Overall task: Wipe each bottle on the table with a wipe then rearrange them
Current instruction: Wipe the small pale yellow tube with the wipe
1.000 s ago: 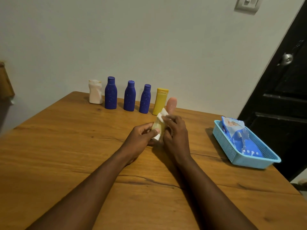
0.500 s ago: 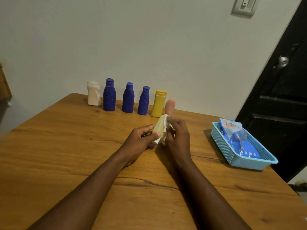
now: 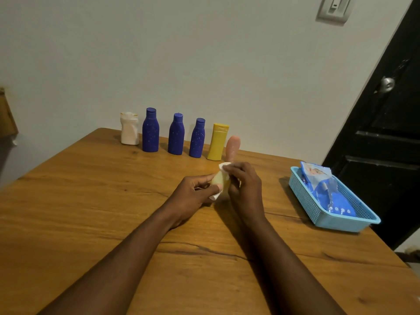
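Fingers [image 3: 205, 178] of the left hand [image 3: 193, 193] are curled round the small pale bottle [image 3: 220, 182], thumb across its near face. This looks like a steadying hold so the other hand can rub. Fingers [image 3: 230, 171] of the right hand [image 3: 246, 189] are bent and pinch the wipe [image 3: 223, 166] against the bottle's upper end. One white corner hangs out below the left fingertips. The bottle is tilted, mid-table and close to the body. Whether its base touches the table [image 3: 91, 201] cannot be told. Behind it, along the far edge, stand a white bottle [image 3: 129, 130], three blue bottles [image 3: 176, 136], a yellow bottle [image 3: 217, 144] and a pink bottle [image 3: 233, 147], upright and near the wall, probably to leave working room. To the right is a blue basket [image 3: 302, 196] holding the wipes pack [image 3: 318, 178], within the right hand's reach.
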Demonstrator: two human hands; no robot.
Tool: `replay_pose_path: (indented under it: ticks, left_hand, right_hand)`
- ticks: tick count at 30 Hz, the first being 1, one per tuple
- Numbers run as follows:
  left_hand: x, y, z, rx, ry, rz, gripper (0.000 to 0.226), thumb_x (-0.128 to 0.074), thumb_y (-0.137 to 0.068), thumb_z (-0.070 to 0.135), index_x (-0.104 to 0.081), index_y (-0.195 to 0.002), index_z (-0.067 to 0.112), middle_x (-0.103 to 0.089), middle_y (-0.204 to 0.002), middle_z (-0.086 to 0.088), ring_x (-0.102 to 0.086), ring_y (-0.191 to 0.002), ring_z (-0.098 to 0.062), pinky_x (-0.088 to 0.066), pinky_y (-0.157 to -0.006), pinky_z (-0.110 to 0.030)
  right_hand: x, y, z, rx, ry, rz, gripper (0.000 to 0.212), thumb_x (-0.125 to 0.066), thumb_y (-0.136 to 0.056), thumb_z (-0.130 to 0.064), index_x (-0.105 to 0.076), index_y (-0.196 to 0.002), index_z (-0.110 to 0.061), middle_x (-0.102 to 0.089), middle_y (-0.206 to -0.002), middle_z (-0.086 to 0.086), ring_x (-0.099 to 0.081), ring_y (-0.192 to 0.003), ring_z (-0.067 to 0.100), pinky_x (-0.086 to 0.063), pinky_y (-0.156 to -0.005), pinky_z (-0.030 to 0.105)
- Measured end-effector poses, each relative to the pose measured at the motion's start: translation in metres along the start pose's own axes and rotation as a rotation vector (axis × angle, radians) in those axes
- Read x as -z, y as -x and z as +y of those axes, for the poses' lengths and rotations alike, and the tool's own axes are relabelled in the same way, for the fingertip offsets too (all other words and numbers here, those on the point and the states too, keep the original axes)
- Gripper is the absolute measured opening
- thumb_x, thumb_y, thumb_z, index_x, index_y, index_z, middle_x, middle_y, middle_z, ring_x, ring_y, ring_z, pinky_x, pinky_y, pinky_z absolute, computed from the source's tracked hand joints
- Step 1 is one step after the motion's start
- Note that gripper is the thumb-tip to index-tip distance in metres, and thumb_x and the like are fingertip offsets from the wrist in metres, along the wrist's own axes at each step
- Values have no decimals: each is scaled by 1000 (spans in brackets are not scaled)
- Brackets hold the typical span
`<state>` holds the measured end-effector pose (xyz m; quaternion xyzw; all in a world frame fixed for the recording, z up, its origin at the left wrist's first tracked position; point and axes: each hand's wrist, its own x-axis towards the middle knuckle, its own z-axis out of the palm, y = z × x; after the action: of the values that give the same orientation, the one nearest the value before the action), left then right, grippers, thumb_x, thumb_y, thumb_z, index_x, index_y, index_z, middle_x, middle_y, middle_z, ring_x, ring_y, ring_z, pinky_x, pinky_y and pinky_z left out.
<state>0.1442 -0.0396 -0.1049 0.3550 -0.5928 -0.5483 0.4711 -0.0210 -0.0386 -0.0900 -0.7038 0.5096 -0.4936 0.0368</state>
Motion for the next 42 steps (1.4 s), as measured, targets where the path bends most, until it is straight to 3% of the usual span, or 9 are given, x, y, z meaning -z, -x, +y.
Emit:
replay_pose_path:
  ticks: [3, 6, 13, 17, 21, 25, 29, 37, 42]
  left_hand:
    - [0, 0, -1, 4, -36, -12, 40, -71, -99, 20, -67, -139, 23, -78, -118, -2, -72, -112, -26, -61, -91, -42]
    - [2, 0, -1, -3, -22, 0, 38, -69, -101, 19, -68, -139, 22, -78, -117, -2, -73, -111, -27, -62, -93, -47]
    - [4, 1, 0, -1, 0, 6, 27, -68, -101, 19, -75, -126, 14, -79, -113, -4, -74, -110, -21, -61, -86, -30]
    - [4, -2, -2, 24, -5, 3, 43, -73, -97, 19, -67, -140, 17, -76, -121, -4, -71, -116, -23, -63, -90, -37]
    - [2, -2, -2, 11, -39, 8, 51, -76, -95, 17, -61, -144, 18, -71, -130, 1, -70, -115, -17, -61, -83, -26]
    - [4, -3, -2, 21, 15, 21, 50, -75, -96, 25, -63, -144, 21, -72, -131, 0, -70, -119, -20, -63, -92, -40]
    - [7, -1, 1, 1, 75, 28, 40, -68, -100, 26, -67, -139, 20, -75, -126, 4, -72, -116, -14, -62, -90, -32]
    - [15, -4, -1, 66, 235, 55, 62, -81, -86, 26, -62, -144, 14, -75, -126, -10, -72, -117, -26, -61, -96, -45]
    - [14, -6, -1, 89, 158, -2, 54, -82, -88, 32, -68, -138, 18, -74, -128, -8, -71, -120, -27, -58, -102, -48]
  right_hand:
    - [0, -5, 4, -103, -45, 33, 43, -67, -88, 6, -68, -127, -11, -60, -128, 3, -55, -119, 14, -54, -101, 39]
    - [-1, -2, 0, -39, -41, -5, 38, -68, -88, 4, -71, -123, -10, -61, -126, 2, -56, -119, 15, -55, -100, 39]
    - [1, 5, -5, 96, -20, -158, 25, -75, -84, -1, -78, -108, -9, -67, -113, 3, -59, -109, 20, -55, -91, 40]
    - [-1, 0, -3, 4, -61, -39, 29, -68, -87, 5, -76, -110, -11, -65, -115, 2, -59, -109, 16, -56, -92, 38]
    - [-3, -6, 0, -109, -120, 86, 39, -63, -87, 11, -74, -114, -15, -61, -114, -4, -58, -107, 7, -57, -93, 34]
    - [-4, -1, -8, -66, -159, 37, 35, -65, -88, 7, -74, -115, -12, -62, -114, -3, -59, -109, 12, -57, -92, 35]
    - [-7, 7, -13, -4, -167, -62, 24, -69, -88, -1, -77, -108, -12, -66, -109, -3, -61, -105, 12, -58, -88, 36]
    - [-5, 8, -13, -36, -244, -92, 22, -70, -89, -2, -78, -104, -16, -69, -106, -4, -62, -103, 6, -56, -83, 21]
    - [-4, 4, -12, -98, -257, 44, 23, -67, -92, 0, -76, -105, -16, -68, -111, -7, -61, -105, 2, -57, -84, 22]
